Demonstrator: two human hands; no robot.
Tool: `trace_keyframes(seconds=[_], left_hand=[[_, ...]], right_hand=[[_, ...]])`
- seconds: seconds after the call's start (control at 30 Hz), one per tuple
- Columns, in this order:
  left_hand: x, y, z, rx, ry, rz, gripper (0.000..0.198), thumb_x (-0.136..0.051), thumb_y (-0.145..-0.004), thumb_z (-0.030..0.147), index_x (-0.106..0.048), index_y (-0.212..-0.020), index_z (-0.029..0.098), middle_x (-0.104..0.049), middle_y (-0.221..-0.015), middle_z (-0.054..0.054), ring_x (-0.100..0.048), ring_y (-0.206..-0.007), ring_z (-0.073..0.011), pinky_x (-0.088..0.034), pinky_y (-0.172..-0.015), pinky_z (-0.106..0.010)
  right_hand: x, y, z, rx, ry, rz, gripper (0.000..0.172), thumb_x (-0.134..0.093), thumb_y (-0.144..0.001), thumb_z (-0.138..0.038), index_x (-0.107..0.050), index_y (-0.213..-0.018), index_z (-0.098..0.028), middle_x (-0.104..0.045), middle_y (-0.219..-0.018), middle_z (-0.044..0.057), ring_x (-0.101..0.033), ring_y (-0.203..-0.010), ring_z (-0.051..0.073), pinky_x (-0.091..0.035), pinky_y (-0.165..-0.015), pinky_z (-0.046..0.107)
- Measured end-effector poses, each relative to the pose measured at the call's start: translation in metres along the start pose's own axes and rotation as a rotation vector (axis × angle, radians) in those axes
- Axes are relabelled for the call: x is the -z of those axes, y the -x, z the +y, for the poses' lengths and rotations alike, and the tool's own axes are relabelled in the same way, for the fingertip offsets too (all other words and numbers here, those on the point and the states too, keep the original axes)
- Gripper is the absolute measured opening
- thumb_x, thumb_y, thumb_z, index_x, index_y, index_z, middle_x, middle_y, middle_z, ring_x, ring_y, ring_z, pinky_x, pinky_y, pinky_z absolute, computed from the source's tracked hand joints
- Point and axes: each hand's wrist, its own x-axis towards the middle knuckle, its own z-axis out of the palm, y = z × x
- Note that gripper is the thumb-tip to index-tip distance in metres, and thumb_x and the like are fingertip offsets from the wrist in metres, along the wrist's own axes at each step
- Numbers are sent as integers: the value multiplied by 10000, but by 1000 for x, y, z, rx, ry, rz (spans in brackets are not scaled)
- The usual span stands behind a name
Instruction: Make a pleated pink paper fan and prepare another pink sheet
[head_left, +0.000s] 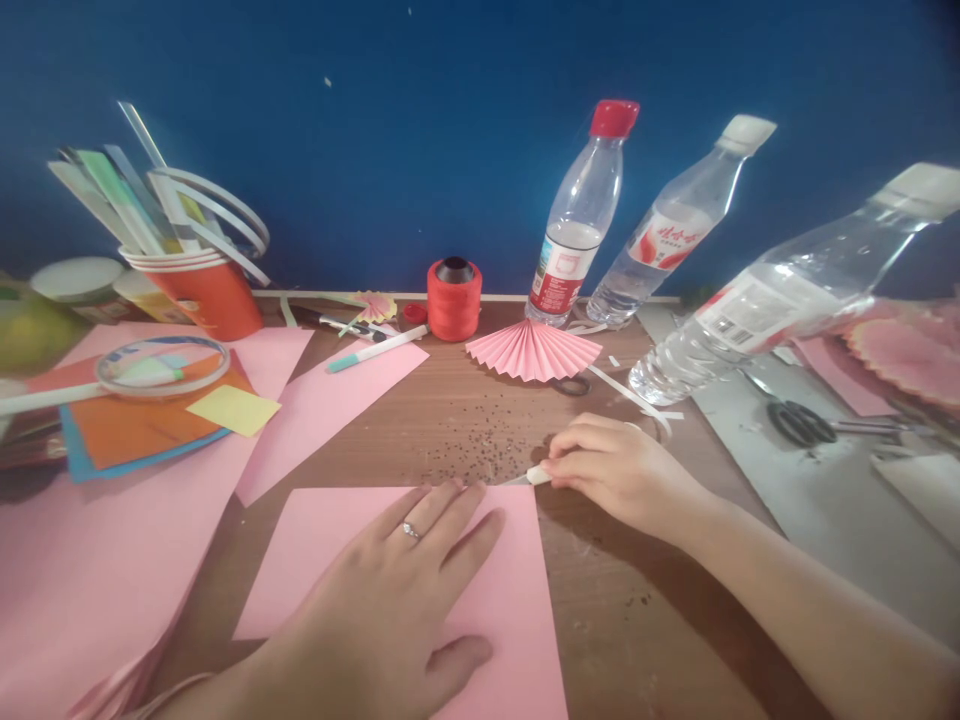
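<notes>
My left hand (397,590), with a ring on one finger, lies flat with its fingers spread on a pink sheet of paper (517,580). A small knife (538,474) with a whitish handle is pinched in my right hand (626,470). Its thin blade lies along the far edge of the sheet, near the right corner and just right of my left fingertips. Beyond that edge, small dark specks (484,440) are scattered on the brown table (600,620). A pleated pink paper fan (534,352) rests farther back.
Several water bottles (574,235) stand at the back right, near a red thread spool (454,300). An orange cup (206,290) of pens is at the left, behind a tape roll (163,365) on coloured paper. Scissors (802,422) lie at the right. A blue wall (375,150) closes the back.
</notes>
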Motion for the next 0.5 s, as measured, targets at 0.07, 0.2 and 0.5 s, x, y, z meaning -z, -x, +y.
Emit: trace_keyframes(seconds=[0.07,0.2,0.5], left_hand=[[2,-2,0,6,19,-14,680,-516,-812,476,-296,-1413,247,-341,-1462,-51,-328,-1304,-289,-268,-1071,-444],[6,-5,-2,9,61,-42,679,-546,-784,474,-332,-1392,259,-367,-1447,-48,-363,-1280,-289,-290,-1060,-458],[10,-7,-3,-6,59,-42,656,-541,-790,478,-355,-1377,252,-374,-1441,-68,-375,-1271,-292,-262,-1069,-461]], right_hand=[[-1,0,1,-2,7,8,205,-535,-883,-218,-683,-743,-202,-638,-815,25,-523,-757,142,-403,-656,281],[-3,-1,2,3,-13,27,206,-537,-880,-201,-676,-729,-192,-635,-807,25,-514,-758,146,-396,-662,291],[-5,-5,1,24,-41,45,177,-552,-869,-190,-682,-749,-190,-630,-813,33,-522,-765,146,-403,-665,289]])
